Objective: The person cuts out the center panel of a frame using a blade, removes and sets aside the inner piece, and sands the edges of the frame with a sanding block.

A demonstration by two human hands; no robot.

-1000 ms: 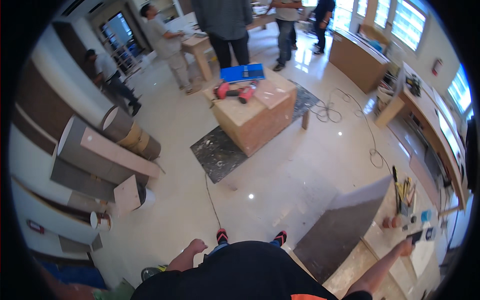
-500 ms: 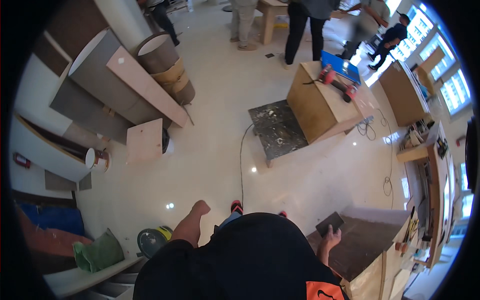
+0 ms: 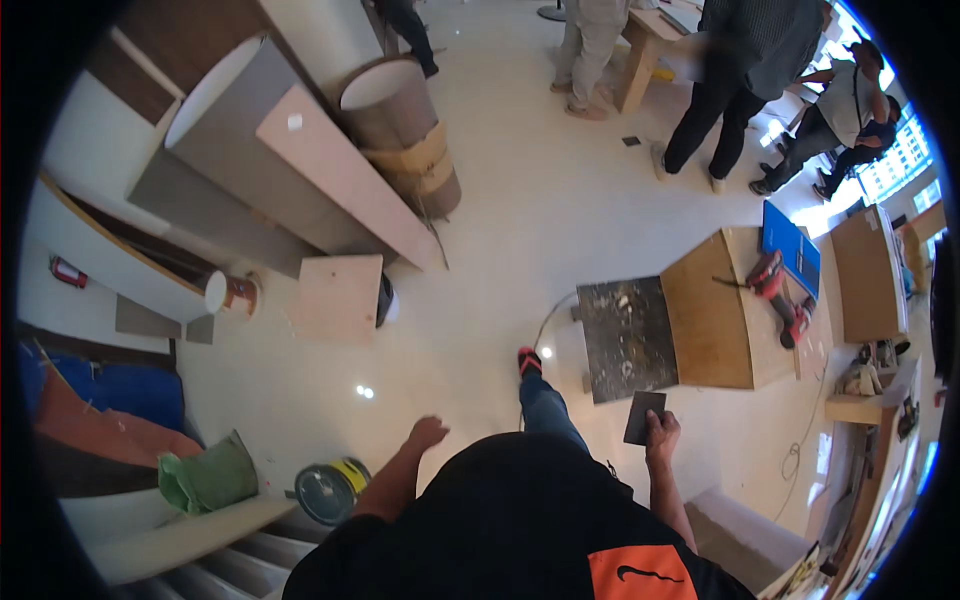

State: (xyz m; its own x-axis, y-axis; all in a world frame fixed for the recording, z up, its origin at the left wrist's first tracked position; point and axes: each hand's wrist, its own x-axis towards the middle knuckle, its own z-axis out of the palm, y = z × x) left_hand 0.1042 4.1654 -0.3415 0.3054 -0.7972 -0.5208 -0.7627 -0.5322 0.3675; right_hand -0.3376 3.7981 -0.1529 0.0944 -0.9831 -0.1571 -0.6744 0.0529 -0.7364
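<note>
My right hand (image 3: 662, 440) is closed on a thin dark grey rectangular sheet (image 3: 642, 414), thumb across its lower edge. It could be a sample tile or a sanding sheet; the kind is not clear. Held out in front of me on the right, the sheet appears just this side of a paint-spattered dark low platform (image 3: 628, 335). On the other side, my left hand (image 3: 428, 433) hangs over the floor with its fingers curled in and nothing showing in them. The nearest thing to that arm is a lidded bucket with a yellow band (image 3: 330, 490).
A wooden box (image 3: 705, 320) bears a red cordless drill (image 3: 790, 320) and a blue folder (image 3: 791, 250). Large rolls (image 3: 230, 140) and a long pale board (image 3: 340, 170) lean at left. A cable (image 3: 545, 320) runs across the floor. Several people stand at the back.
I have stepped and turned leftward, so the room has shifted right in view. The right hand with the dark sheet has moved forward, away from the brown-surfaced bench at lower right.
</note>
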